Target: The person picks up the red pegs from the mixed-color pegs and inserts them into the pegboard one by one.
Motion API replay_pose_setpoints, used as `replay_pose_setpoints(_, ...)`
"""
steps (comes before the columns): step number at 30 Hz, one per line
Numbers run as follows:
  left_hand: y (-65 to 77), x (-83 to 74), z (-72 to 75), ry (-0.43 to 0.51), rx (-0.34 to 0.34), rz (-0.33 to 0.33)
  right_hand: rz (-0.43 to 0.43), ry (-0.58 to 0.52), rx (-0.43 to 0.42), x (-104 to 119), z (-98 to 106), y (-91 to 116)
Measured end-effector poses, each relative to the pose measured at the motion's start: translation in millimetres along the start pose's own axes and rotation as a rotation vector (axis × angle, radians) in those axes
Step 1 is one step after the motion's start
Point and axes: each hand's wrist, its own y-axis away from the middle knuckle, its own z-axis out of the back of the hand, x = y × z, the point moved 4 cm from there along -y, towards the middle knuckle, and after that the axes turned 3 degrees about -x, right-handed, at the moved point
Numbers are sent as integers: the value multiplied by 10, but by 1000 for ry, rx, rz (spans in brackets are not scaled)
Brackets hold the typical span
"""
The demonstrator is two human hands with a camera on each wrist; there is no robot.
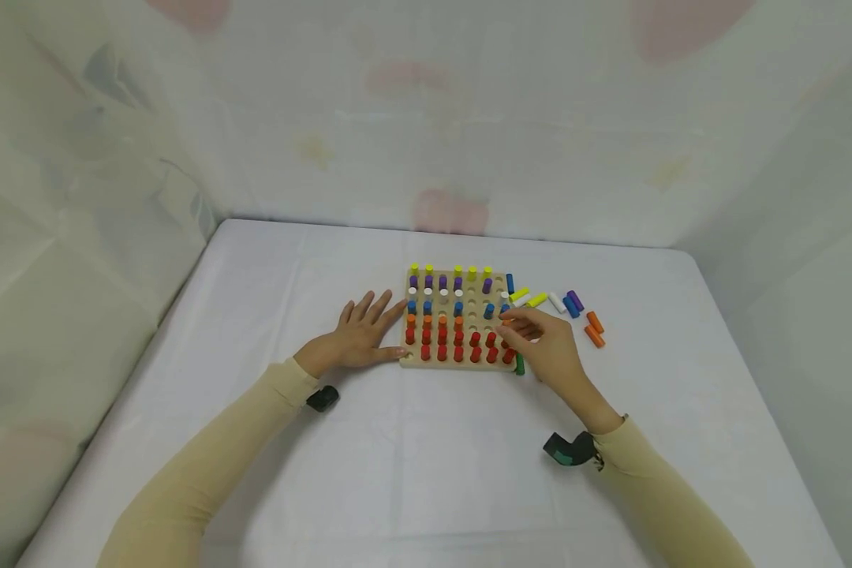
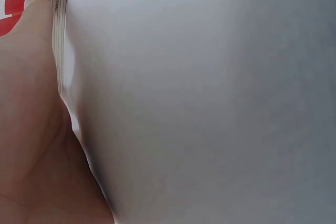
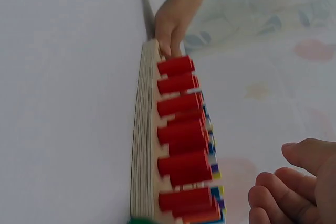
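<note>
A wooden pegboard (image 1: pixel 454 366) lies on the table, with rows of yellow, purple, white, blue, orange and red pegs (image 1: pixel 457 353) standing in its holes. My left hand (image 1: pixel 358 335) rests with spread fingers at the board's left side, its thumb on the near left corner. In the left wrist view that thumb (image 2: pixel 34 17) lies over the board's edge beside red pegs. My right hand (image 1: pixel 547 347) hovers over the board's right edge, near an orange peg. The right wrist view shows its thumb and loosely bent fingers (image 3: pixel 283 195) apart, with no peg visible between them.
Loose yellow, white, blue and purple pegs (image 1: pixel 574 300) lie right of the board, with two orange pegs (image 1: pixel 594 337) nearer. A green peg (image 1: pixel 520 364) and a blue peg (image 1: pixel 510 283) sit along the board's right edge. Fabric walls (image 1: pixel 539 158) surround the white table (image 1: pixel 397 473).
</note>
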Motion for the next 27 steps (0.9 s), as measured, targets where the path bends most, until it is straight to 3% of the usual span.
replay_pose_setpoints(7,15,-29,23,4,11,10,-118,74,-41,-258,250,114)
replay_pose_setpoints(17,13,-10,0,15,6,1,-152,172,-109,-490,477,278)
replay_pose_setpoints(27,16,-6,17,11,7,3,-237,269,-59,-745,545,440)
